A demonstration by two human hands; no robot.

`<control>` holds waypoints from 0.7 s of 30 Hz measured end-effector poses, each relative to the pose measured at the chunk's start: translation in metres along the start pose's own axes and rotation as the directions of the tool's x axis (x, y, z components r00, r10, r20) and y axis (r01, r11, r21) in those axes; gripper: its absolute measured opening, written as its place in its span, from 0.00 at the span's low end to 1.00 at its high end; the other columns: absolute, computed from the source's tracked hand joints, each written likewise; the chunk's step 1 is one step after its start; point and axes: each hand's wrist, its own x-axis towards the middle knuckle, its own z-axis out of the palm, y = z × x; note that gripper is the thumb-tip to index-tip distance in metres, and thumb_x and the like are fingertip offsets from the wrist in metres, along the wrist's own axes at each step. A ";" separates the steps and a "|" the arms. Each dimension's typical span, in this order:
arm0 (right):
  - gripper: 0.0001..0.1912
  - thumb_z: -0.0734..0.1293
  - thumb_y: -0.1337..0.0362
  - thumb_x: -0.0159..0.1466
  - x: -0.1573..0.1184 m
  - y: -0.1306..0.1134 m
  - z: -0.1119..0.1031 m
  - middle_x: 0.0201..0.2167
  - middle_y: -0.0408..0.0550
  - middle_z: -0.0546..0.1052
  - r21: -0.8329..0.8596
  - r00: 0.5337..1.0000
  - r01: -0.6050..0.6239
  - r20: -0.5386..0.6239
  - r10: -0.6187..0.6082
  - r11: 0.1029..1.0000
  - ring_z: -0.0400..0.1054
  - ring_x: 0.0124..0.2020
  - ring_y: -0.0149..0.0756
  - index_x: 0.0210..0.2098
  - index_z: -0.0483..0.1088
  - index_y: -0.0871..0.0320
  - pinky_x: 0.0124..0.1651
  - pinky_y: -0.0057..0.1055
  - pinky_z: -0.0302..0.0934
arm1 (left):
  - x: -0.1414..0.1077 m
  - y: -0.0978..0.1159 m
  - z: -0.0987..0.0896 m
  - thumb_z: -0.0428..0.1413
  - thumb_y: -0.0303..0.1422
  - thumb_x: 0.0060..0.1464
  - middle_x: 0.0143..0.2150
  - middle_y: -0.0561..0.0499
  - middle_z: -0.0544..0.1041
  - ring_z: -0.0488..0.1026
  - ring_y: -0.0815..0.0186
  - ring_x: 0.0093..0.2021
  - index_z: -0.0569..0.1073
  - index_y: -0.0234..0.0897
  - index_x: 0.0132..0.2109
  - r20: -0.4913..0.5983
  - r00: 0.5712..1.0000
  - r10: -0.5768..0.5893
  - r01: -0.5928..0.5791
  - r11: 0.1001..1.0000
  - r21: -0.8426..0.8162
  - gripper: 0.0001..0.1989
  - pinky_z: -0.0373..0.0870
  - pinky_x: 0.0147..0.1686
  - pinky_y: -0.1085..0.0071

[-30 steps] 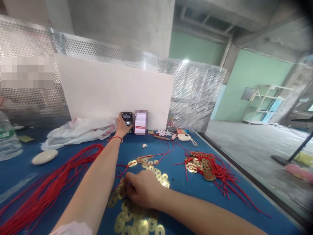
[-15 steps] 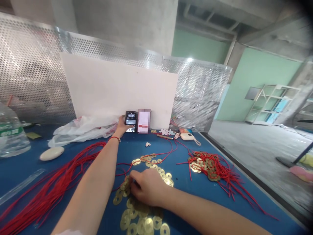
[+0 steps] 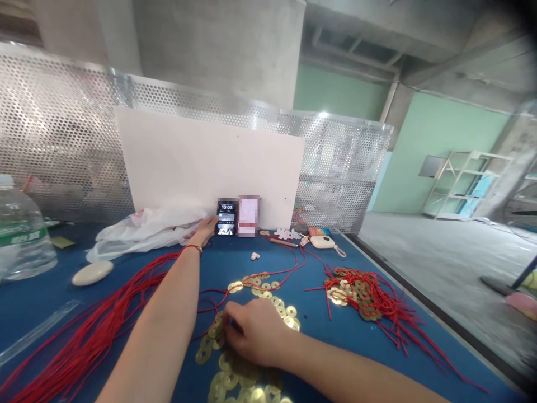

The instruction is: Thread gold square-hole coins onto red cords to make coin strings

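Observation:
At the back of the blue table, my left hand (image 3: 206, 229) is at the left edge of a dark phone (image 3: 226, 219) whose lit screen reads 16:03. Its fingers reach forward, and the thumb is off the screen. My right hand (image 3: 258, 331) rests curled among loose gold coins with square holes (image 3: 229, 374), thumb and forefinger drawn together. What lies between those fingertips is hidden. Coins and a thin red cord (image 3: 213, 292) lie just left of it. Red cords (image 3: 98, 330) form a long bundle beside my left forearm.
A second phone (image 3: 249, 217), blurred in part, leans against a white board (image 3: 210, 162). Coins tied with red cords (image 3: 356, 294) lie at right. A plastic bag (image 3: 146, 229), a water bottle (image 3: 19, 235) and a white oval case (image 3: 92, 273) stand or lie at left.
My left thumb has come off the phone's screen, and the hand has drawn slightly left to the phone's edge. The view has tilted up a little. My right hand keeps its place among the coins.

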 end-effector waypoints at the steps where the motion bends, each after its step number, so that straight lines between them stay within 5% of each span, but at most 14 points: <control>1: 0.10 0.61 0.59 0.62 0.000 0.000 0.000 0.29 0.44 0.78 0.002 1.000 0.003 0.005 -0.003 1.000 0.71 0.28 0.36 0.42 0.68 0.51 0.25 0.28 0.43 | 0.000 0.000 0.000 0.57 0.43 0.49 0.40 0.42 0.79 0.76 0.58 0.43 0.72 0.36 0.40 -0.005 1.000 -0.027 0.027 0.999 -0.033 0.15 0.72 0.43 0.64; 15: 0.11 0.61 0.60 0.61 0.000 -0.001 -0.001 0.28 0.44 0.77 -0.013 1.000 0.001 -0.012 -0.001 1.000 0.68 0.26 0.35 0.43 0.69 0.51 0.25 0.29 0.39 | 0.006 0.015 0.008 0.58 0.39 0.46 0.35 0.48 0.77 0.74 0.64 0.34 0.73 0.32 0.43 -0.062 0.992 0.108 -0.115 0.985 -0.128 0.18 0.70 0.34 0.71; 21: 0.11 0.61 0.59 0.61 0.000 0.000 0.001 0.28 0.43 0.77 -0.008 0.999 0.024 -0.036 -0.025 1.000 0.69 0.27 0.35 0.43 0.68 0.51 0.25 0.29 0.40 | 0.001 0.018 0.012 0.59 0.32 0.47 0.30 0.50 0.76 0.72 0.68 0.27 0.74 0.31 0.40 -0.180 0.983 0.026 -0.075 0.961 -0.268 0.12 0.71 0.30 0.74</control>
